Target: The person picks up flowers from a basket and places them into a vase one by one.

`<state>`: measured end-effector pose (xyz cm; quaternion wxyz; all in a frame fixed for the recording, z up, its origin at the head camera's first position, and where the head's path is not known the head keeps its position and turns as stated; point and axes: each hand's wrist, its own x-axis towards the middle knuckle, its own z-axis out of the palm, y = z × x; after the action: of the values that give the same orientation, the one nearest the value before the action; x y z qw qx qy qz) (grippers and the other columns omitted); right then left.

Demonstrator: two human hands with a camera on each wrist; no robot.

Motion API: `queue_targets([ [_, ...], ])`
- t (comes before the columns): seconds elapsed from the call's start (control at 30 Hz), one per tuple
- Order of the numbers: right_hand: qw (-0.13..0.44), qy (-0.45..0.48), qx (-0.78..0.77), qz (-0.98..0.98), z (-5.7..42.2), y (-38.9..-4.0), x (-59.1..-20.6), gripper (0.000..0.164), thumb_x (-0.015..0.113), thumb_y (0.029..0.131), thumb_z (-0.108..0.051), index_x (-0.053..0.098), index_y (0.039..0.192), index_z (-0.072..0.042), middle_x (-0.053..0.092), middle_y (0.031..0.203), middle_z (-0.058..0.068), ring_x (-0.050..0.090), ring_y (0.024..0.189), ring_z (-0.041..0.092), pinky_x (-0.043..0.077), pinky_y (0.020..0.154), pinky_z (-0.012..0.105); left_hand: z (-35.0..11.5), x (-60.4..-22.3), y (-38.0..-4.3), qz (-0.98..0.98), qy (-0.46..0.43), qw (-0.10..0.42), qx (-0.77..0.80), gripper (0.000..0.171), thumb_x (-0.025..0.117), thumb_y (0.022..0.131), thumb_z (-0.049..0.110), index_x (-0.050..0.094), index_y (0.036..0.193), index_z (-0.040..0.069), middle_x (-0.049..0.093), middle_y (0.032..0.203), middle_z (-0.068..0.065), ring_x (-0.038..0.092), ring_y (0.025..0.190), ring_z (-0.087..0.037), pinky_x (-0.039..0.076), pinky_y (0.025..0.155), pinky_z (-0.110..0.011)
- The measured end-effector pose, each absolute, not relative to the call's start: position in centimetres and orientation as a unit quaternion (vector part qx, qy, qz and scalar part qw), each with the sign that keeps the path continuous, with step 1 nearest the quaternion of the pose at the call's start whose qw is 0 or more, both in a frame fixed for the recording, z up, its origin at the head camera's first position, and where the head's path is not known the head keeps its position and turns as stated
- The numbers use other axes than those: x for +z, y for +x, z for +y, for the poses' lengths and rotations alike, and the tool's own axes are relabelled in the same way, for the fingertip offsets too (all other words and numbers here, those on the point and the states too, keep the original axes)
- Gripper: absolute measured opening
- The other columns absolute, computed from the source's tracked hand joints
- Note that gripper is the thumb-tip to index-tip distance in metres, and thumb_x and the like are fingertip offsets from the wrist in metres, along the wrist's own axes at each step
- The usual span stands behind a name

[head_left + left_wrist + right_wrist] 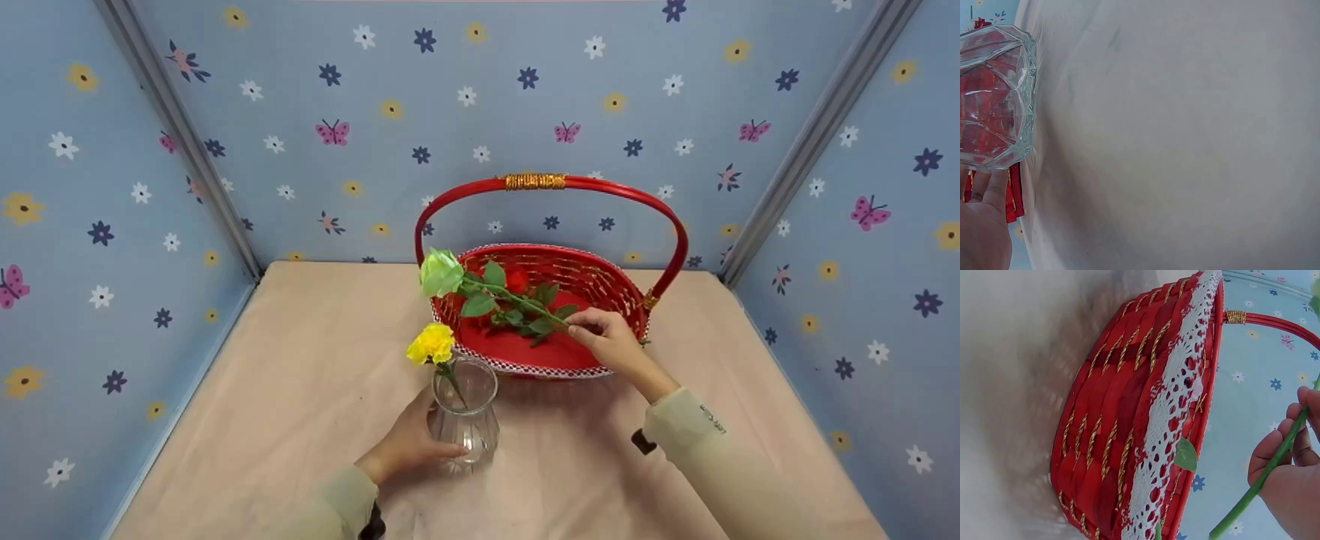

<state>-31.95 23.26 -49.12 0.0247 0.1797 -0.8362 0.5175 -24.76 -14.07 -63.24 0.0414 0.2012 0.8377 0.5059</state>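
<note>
My right hand [611, 346] pinches the green stem [1266, 475] of a pale green rose [441, 274], holding it above the basket with the bloom pointing left. My left hand [412, 441] grips a clear glass vase [484, 431] from its left side, thumb at the front; the left wrist view shows the vase's faceted base [1022, 107]. A yellow carnation [431, 344] stands in the vase, leaning left over the rim. Behind the vase is a red woven basket [555, 259]. A red flower [517, 281] with green leaves lies in it, partly hidden by the rose.
The basket's tall red handle [457, 196], wrapped in gold at the top, arches above it. White lace [1165, 416] trims the rim. A pale cloth [300, 375] covers the table, and blue flowered panels [450, 67] enclose the back and sides.
</note>
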Motion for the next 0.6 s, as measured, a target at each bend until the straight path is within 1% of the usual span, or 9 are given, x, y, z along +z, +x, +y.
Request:
queue_targets([
  [0.2, 0.009, 0.194, 0.514, -0.836, 23.2, -31.8, -48.7, 0.015, 0.071, 0.103, -0.004, 0.082, 0.113, 0.000, 0.075, 0.104, 0.021, 0.056, 0.082, 0.013, 0.048, 0.072, 0.023, -14.1, -63.3, -24.8, 0.840, 0.193, 0.049, 0.505, 0.123, 0.101, 0.074, 0.036, 0.029, 0.170, 0.008, 0.057, 0.157, -0.012, 0.055, 0.141, -0.029, 0.045, 0.122, -0.052],
  [0.33, -0.007, 0.201, 0.517, -0.832, 23.2, -31.8, -48.5, 0.016, 0.072, 0.103, -0.005, 0.082, 0.114, -0.001, 0.077, 0.106, 0.017, 0.060, 0.087, 0.014, 0.052, 0.076, 0.023, -14.1, -63.3, -24.8, 0.836, 0.190, 0.055, 0.511, 0.122, 0.100, 0.074, 0.038, 0.030, 0.169, 0.011, 0.056, 0.157, -0.009, 0.054, 0.142, -0.028, 0.044, 0.122, -0.053],
  [0.43, -0.021, 0.202, 0.517, -0.831, 23.1, -31.7, -48.3, 0.017, 0.073, 0.102, -0.007, 0.083, 0.116, -0.003, 0.079, 0.109, 0.012, 0.062, 0.090, 0.013, 0.055, 0.079, 0.023, -14.1, -63.3, -24.8, 0.834, 0.190, 0.060, 0.514, 0.121, 0.100, 0.073, 0.041, 0.031, 0.168, 0.013, 0.055, 0.158, -0.008, 0.054, 0.143, -0.027, 0.043, 0.123, -0.054],
  [0.53, -0.038, 0.199, 0.518, -0.831, 22.8, -31.6, -47.9, 0.018, 0.074, 0.102, -0.008, 0.083, 0.117, -0.002, 0.080, 0.108, 0.012, 0.062, 0.086, 0.012, 0.055, 0.076, 0.023, -14.1, -63.3, -24.8, 0.834, 0.189, 0.062, 0.515, 0.121, 0.100, 0.072, 0.043, 0.032, 0.168, 0.013, 0.055, 0.159, -0.009, 0.054, 0.143, -0.028, 0.043, 0.123, -0.055],
  [0.6, -0.051, 0.200, 0.521, -0.828, 22.5, -31.5, -47.6, 0.018, 0.075, 0.101, -0.008, 0.082, 0.116, -0.001, 0.079, 0.102, 0.013, 0.061, 0.080, 0.011, 0.055, 0.072, 0.023, -14.1, -63.3, -24.8, 0.834, 0.187, 0.062, 0.515, 0.122, 0.100, 0.072, 0.044, 0.032, 0.168, 0.012, 0.055, 0.158, -0.009, 0.054, 0.142, -0.028, 0.044, 0.123, -0.055],
])
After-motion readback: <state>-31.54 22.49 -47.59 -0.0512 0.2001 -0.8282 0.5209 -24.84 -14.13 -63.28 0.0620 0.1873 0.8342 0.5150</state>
